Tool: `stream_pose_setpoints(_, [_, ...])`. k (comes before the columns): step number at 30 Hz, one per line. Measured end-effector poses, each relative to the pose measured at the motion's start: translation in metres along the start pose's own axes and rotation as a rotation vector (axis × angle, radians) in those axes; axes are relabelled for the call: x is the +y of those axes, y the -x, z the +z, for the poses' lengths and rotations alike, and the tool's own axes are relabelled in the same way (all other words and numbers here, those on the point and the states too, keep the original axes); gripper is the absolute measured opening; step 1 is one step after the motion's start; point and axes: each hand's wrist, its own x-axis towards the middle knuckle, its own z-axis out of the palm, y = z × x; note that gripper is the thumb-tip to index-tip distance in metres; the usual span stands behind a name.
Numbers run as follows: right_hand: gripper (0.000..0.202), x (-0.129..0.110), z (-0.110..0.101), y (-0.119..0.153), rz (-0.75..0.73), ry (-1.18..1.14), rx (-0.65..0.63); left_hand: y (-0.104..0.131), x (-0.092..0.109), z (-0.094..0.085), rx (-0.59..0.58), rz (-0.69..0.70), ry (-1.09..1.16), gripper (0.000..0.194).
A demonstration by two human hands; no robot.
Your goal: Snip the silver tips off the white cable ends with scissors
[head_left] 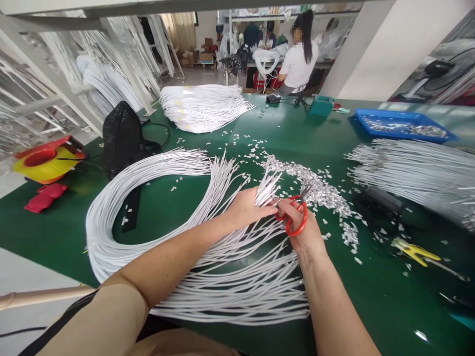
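A large looped bundle of white cables (pixel 100 222) lies on the green table (pixel 208 198), its loose ends fanned out toward the right. My left hand (pixel 247 205) is closed around a bunch of cable ends (pixel 265 190) that point up and away from me. Red-handled scissors (pixel 305 217) are in my right hand (pixel 302 225), their blades pointing away over a pile of small silvery pieces (pixel 322 190). The fingers of my right hand meet the cables beside my left thumb; the exact contact there is too small to tell.
Another white cable bundle (pixel 204 106) lies at the back, and more cables (pixel 419 173) at the right. A blue tray (pixel 404 126) holds small pieces. Yellow-handled pliers (pixel 415 251) lie at the right, a black bag (pixel 122 133) and yellow-red spool (pixel 44 160) at the left. A person (pixel 299 62) sits beyond.
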Motion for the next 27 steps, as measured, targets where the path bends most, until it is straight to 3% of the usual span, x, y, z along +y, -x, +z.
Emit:
stream_pose_setpoints(5, [0.016,0.006,0.002,-0.002,-0.008,-0.065,-0.040,-0.004,-0.002,0.001,-0.034,-0.087,0.154,0.015])
stream_pose_setpoints(9, [0.016,0.003,0.007,0.006,0.009,-0.082,-0.100,-0.002,-0.003,0.003,-0.158,-0.133,0.467,0.020])
stream_pose_setpoints(11, [0.022,0.002,0.009,0.010,0.019,-0.030,-0.148,0.001,-0.003,0.002,-0.229,-0.139,0.499,0.020])
stream_pose_setpoints(14, [0.026,0.003,0.008,0.010,-0.008,0.031,-0.063,0.004,-0.001,-0.001,-0.309,-0.156,0.475,0.021])
stream_pose_setpoints(21, [0.025,0.001,-0.001,0.006,-0.174,0.066,0.219,0.005,0.000,-0.007,-0.178,-0.233,0.336,0.036])
stream_pose_setpoints(24, [0.031,-0.002,0.000,0.010,-0.140,0.060,0.160,0.004,-0.002,-0.007,-0.156,-0.227,0.311,0.037])
stream_pose_setpoints(27, [0.032,-0.003,0.003,0.013,-0.112,0.072,-0.018,0.004,-0.002,-0.006,-0.130,-0.211,0.291,0.037])
